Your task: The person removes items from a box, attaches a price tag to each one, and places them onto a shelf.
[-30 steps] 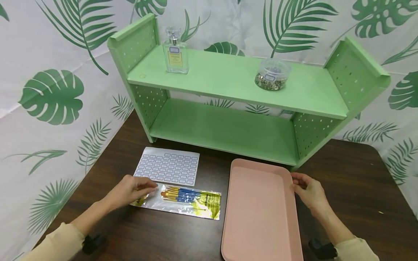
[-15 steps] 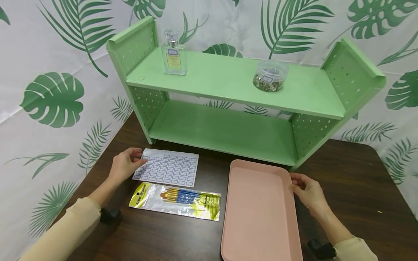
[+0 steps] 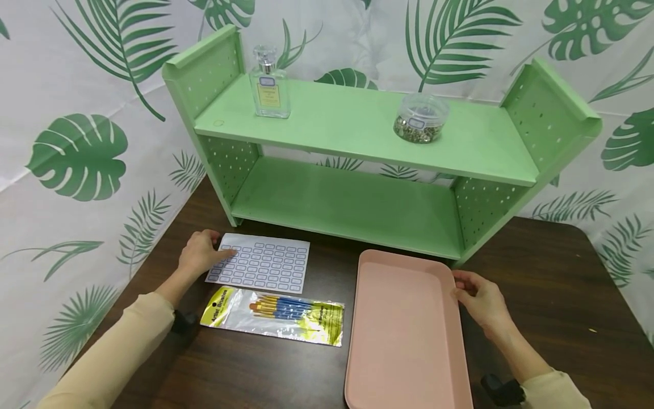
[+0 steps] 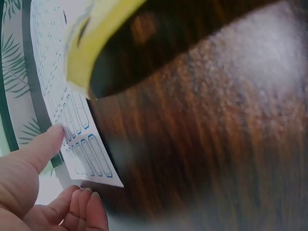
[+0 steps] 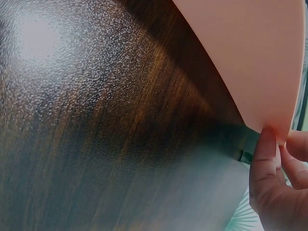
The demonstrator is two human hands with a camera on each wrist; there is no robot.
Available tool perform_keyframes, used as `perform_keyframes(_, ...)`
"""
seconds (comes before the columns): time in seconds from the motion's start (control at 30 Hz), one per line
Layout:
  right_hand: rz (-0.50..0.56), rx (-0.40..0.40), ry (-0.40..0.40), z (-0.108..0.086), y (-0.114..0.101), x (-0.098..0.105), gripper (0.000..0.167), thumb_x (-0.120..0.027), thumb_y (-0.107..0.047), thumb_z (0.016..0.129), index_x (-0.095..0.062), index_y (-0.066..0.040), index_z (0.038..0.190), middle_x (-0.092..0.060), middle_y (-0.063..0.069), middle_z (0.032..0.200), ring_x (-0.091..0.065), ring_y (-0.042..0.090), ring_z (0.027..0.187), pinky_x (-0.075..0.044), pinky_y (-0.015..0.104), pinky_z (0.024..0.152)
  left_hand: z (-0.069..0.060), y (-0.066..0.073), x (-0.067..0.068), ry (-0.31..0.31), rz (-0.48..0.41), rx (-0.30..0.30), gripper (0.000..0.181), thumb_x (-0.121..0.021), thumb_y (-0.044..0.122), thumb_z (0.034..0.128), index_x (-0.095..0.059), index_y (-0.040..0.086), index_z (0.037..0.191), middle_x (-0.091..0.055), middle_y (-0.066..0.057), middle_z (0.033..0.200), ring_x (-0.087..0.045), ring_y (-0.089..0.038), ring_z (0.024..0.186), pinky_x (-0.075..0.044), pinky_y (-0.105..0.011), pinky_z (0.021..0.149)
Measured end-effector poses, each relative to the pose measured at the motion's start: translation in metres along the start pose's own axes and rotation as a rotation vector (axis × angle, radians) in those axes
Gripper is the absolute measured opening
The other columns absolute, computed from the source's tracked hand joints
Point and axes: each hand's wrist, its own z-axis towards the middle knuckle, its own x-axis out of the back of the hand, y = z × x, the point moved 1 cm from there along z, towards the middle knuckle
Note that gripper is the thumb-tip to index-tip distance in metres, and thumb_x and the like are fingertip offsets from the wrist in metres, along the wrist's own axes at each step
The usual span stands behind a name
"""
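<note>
A white sheet of blue-framed labels lies flat on the table in the head view. My left hand is at its left edge, the thumb over the labels and the fingers beside the edge. In the left wrist view the thumb reaches over the sheet and the other fingertips are just off its border. Just in front of the sheet is a clear packet of artist brushes. My right hand pinches the right rim of a pink tray between thumb and fingers, near its far corner.
A green two-tier shelf stands behind the sheet and tray. Its upper tier bears a labelled perfume bottle and a round clear labelled jar with small metallic-looking bits. A leaf-patterned cloth hangs round the dark wooden table.
My left hand has moved from over the brush packet up and left to the label sheet's left edge. The thumb has since come further over the labels. My right hand stays on the tray rim.
</note>
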Motion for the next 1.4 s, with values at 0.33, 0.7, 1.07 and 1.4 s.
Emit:
perform_keyframes(0.33,-0.008,0.010,-0.012,0.001,-0.001,0.002,0.035,-0.059,0.003,0.086,-0.054,0.011,0.120,-0.060,0.019,0.096,-0.049,-0.003,0.074,-0.046,0.013,0.062,0.004,0.002,-0.001,-0.022,-0.007,0.047,0.056,-0.071,0.027,0.0823,-0.051,-0.011,0.118,-0.049,-0.027,0.108,-0.048,-0.036,0.092,-0.043,-0.048,0.075)
perform_keyframes(0.7,-0.101,0.129,0.101,-0.007,-0.029,0.008,0.030,-0.061,-0.003,0.088,-0.059,0.005,0.117,-0.066,0.019,0.097,-0.046,-0.017,0.075,-0.043,0.009,0.062,0.004,0.002,-0.003,-0.010,-0.011,0.059,0.053,-0.072,0.027,0.0814,-0.052,-0.009,0.115,-0.053,-0.023,0.104,-0.049,-0.033,0.090,-0.043,-0.046,0.076)
perform_keyframes(1.07,0.407,0.112,-0.322,0.014,-0.153,-0.063,0.034,-0.052,0.004,0.092,-0.049,0.012,0.126,-0.056,0.028,0.111,-0.061,0.020,0.097,-0.053,0.027,0.084,0.002,-0.001,-0.003,0.001,-0.018,0.067,0.051,-0.072,0.026,0.0818,-0.052,-0.009,0.114,-0.056,-0.023,0.104,-0.052,-0.032,0.090,-0.044,-0.045,0.075)
perform_keyframes(1.4,0.567,-0.255,-0.498,0.038,-0.182,-0.146,0.043,-0.048,0.004,0.094,-0.038,0.010,0.136,-0.043,0.029,0.135,-0.045,0.039,0.125,-0.041,0.040,0.102,0.004,0.000,-0.006,0.015,-0.022,0.075,0.052,-0.073,0.027,0.0812,-0.053,-0.008,0.115,-0.058,-0.022,0.105,-0.054,-0.033,0.093,-0.045,-0.046,0.078)
